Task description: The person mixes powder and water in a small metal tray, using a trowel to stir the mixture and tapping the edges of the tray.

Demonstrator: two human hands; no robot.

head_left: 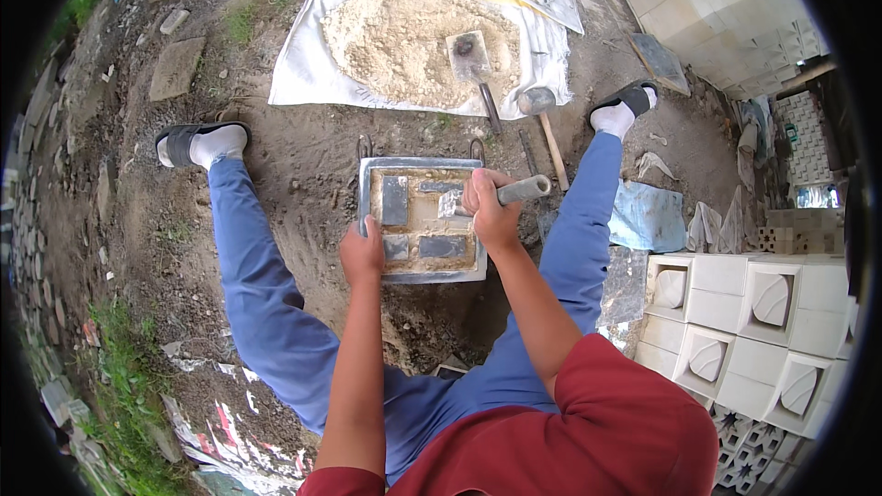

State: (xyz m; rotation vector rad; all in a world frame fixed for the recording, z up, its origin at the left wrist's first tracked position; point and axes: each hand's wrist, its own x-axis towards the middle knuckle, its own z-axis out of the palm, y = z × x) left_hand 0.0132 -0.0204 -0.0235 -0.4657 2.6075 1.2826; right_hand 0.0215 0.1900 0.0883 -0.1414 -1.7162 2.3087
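Between my knees lies a square metal mould point(366, 186) with a grey rim, two loop handles at its far side and dark rectangular plates point(395, 199) set among pale sandy mix point(415, 220). My left hand point(361, 253) grips the mould's left rim, thumb on top, its other fingers mostly hidden. Over the right half of the mould, my right hand point(494, 211) is closed round a trowel-like tool point(525, 188) with a thick grey tubular handle. Its short, whitish flat end point(450, 204) points left, over the sandy mix. Whether it touches the mix I cannot tell.
Beyond the mould, white sacks point(299, 64) are spread under heaped sandy powder point(395, 41), with a flat shovel point(469, 57) on top. A mallet point(537, 102) lies at its right. Stacked pale blocks point(717, 287) and a light-blue sheet point(648, 217) stand right of my leg.
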